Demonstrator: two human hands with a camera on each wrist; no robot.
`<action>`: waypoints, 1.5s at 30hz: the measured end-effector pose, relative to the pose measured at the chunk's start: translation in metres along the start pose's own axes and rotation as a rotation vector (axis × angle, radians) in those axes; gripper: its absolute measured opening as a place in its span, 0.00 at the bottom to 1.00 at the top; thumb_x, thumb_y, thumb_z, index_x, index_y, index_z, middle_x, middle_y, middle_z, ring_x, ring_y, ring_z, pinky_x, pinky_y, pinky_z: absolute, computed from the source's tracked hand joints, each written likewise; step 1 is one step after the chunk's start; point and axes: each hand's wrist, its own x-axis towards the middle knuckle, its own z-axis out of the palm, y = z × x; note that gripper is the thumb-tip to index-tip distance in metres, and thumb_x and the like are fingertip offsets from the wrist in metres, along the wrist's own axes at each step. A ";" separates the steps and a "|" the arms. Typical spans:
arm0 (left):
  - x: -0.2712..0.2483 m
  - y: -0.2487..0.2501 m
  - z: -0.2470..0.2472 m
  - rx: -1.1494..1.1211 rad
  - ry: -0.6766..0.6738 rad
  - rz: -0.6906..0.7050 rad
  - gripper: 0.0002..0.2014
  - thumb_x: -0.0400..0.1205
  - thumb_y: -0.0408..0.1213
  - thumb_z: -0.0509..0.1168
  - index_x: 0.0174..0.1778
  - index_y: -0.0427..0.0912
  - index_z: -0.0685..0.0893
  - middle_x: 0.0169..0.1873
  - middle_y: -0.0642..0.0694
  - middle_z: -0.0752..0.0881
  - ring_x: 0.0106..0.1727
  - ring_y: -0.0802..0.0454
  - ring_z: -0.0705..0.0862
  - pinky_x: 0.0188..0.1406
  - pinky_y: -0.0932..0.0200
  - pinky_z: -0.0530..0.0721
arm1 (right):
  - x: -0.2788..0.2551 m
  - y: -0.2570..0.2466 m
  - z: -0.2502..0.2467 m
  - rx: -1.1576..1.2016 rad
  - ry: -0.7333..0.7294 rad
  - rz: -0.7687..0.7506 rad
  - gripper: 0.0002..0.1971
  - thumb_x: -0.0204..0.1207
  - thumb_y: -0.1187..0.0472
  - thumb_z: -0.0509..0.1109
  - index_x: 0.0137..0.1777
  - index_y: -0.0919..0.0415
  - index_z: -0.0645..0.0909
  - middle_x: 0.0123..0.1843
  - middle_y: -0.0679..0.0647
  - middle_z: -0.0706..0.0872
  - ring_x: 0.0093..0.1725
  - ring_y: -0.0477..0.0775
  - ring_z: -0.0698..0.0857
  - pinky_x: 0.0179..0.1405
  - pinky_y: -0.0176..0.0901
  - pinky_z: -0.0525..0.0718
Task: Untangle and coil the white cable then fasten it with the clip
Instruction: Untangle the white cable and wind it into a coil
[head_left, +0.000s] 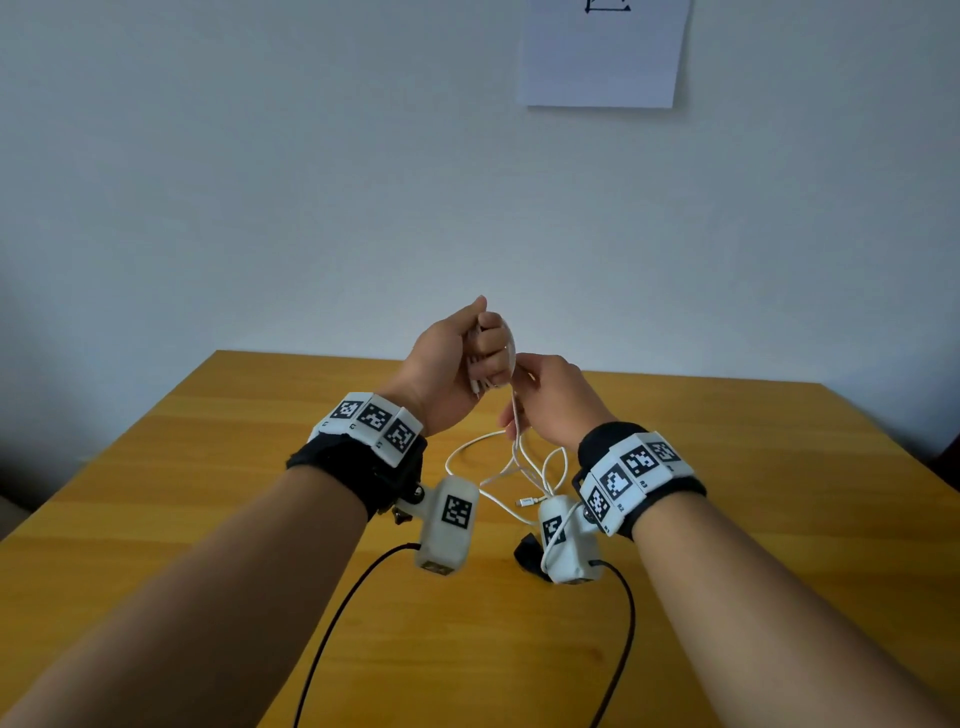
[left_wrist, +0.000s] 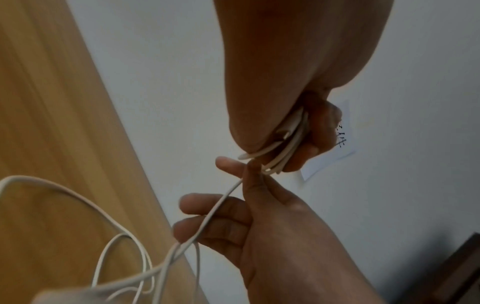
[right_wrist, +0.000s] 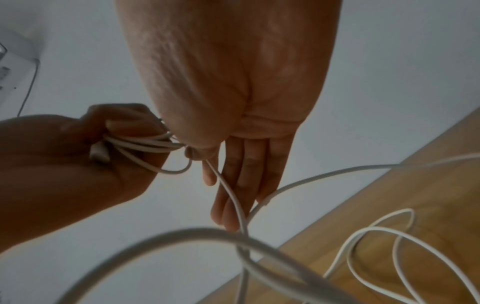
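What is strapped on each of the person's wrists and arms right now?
Both forearms are bare, no sleeves. Each wrist wears a black band carrying white blocks with black-and-white square markers. Below each hangs a white camera housing with its own marker and a black cable.

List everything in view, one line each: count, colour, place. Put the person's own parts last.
white cable: one, white; some turns coiled in the left hand, the rest hanging in loose loops down to the table.
black clip: one, black; on the table beneath the right wrist, partly hidden.
table: one, yellow-brown wood; below both hands.
sheet of paper: one, white; on the wall above.
black leads: two, black; trailing from the wrist cameras.
wrist bands: two, black with black-and-white markers; one on each wrist.
left hand: grips the coiled turns.
right hand: pinches the strand just below the coil.
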 end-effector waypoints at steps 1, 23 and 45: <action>0.001 -0.002 0.002 0.015 0.008 0.028 0.19 0.92 0.47 0.51 0.35 0.46 0.69 0.22 0.52 0.65 0.21 0.53 0.64 0.30 0.59 0.64 | 0.000 -0.001 0.000 0.017 -0.012 0.012 0.14 0.92 0.55 0.56 0.48 0.48 0.81 0.34 0.59 0.93 0.29 0.59 0.93 0.41 0.47 0.90; 0.008 -0.021 -0.026 2.102 0.229 0.453 0.18 0.92 0.46 0.49 0.59 0.38 0.80 0.64 0.38 0.84 0.74 0.40 0.74 0.63 0.47 0.78 | -0.017 -0.004 -0.012 -0.260 -0.248 0.028 0.20 0.70 0.66 0.76 0.61 0.49 0.82 0.52 0.48 0.91 0.55 0.50 0.89 0.50 0.46 0.87; 0.010 -0.006 -0.035 1.444 0.660 0.391 0.24 0.83 0.56 0.66 0.31 0.43 0.68 0.29 0.49 0.75 0.34 0.45 0.74 0.34 0.52 0.71 | -0.019 0.025 -0.013 -0.363 -0.080 0.160 0.38 0.66 0.22 0.70 0.72 0.44 0.78 0.74 0.49 0.77 0.79 0.57 0.64 0.75 0.58 0.67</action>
